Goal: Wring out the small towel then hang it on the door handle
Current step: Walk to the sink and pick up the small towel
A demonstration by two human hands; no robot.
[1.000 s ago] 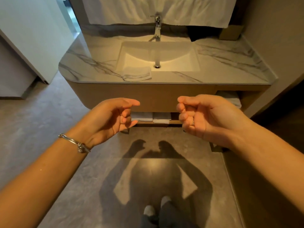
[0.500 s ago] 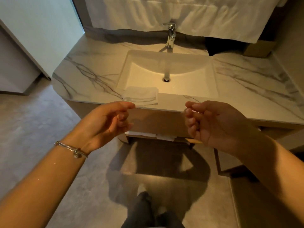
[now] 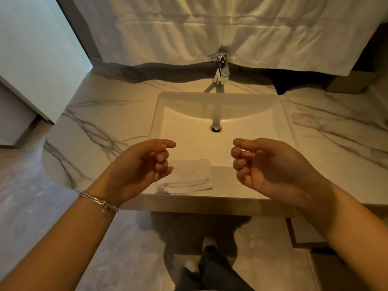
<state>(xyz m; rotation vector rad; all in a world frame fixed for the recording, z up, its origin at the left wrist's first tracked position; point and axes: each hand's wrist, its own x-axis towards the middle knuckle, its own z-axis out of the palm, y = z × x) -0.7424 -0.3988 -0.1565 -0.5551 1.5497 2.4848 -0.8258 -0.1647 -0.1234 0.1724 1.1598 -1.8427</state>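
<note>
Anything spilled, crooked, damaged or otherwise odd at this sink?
One oddity: a large white sheet hangs across the wall behind the faucet, where a mirror would normally show. Otherwise the small towel lies folded on the countertop; both hands are empty.

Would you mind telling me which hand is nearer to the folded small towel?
Left. The left hand hovers at the small towel's left edge, overlapping it; the right hand sits off to its right.
</note>
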